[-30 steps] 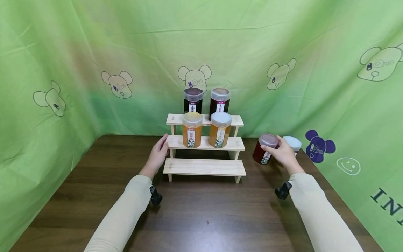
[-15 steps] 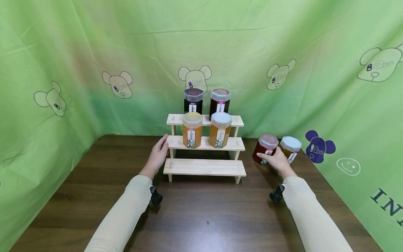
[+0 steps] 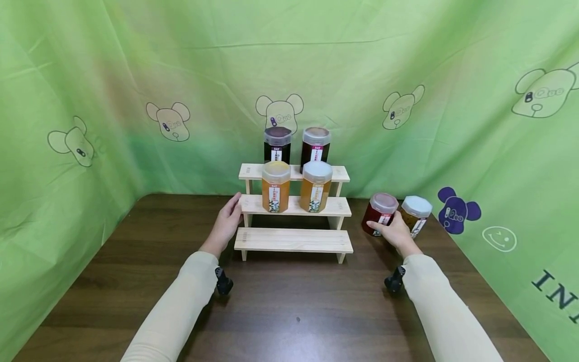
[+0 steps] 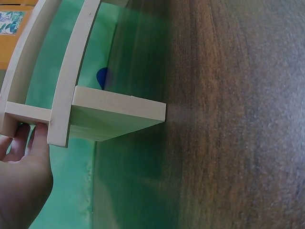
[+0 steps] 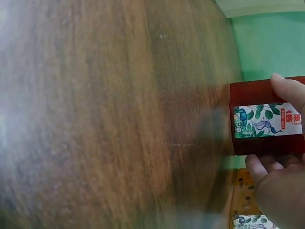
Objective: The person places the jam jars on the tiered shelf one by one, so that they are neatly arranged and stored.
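Four jars (image 3: 276,193): shelved on the rack (image 3: 294,240).
Red jar (image 3: 384,203), rack's three o'clock: grasped by the right hand (image 3: 395,231); pick-up stage apparently, lift seemingly needed.
Rack's nine o'clock: gripped by the left hand (image 3: 224,225).

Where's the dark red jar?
In the head view, the dark red jar is in the right hand, right of the wooden stand and just left of the speckled amber jar.
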Demonstrator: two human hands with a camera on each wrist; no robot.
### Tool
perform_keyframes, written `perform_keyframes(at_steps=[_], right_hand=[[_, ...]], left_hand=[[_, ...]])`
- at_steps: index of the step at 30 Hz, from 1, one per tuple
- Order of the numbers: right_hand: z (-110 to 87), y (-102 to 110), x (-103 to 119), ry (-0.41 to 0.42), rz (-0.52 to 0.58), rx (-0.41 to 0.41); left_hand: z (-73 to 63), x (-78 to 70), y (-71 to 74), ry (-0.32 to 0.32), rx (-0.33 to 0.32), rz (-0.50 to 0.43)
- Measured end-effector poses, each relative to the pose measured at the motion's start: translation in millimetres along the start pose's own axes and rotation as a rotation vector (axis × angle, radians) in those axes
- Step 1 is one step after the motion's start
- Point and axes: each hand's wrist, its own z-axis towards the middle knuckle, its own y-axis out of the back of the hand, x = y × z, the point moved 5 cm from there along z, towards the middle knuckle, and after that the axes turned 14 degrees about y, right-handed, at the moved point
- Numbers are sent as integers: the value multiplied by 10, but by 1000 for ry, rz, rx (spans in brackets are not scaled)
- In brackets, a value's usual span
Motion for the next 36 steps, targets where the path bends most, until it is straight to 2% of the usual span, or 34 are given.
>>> perform_keyframes(at_steps=[4,14,23,31,36], right_hand=[[-5,-7,3,11,-8,3],[8,-25,34,43,-123,-22],[-22,-27,16,49,-124,-32],[-65,-10,94,83,-127,-34],[-98,38,163,117,-140,-72]], left_hand=[[-4,-3,1,-1,-1,0],[6,2,11,-33,-6,18],[10,9,15,-34,-6,27],[0,-1,16,-28,-12,43],[-4,0,16,-28,-9,43]])
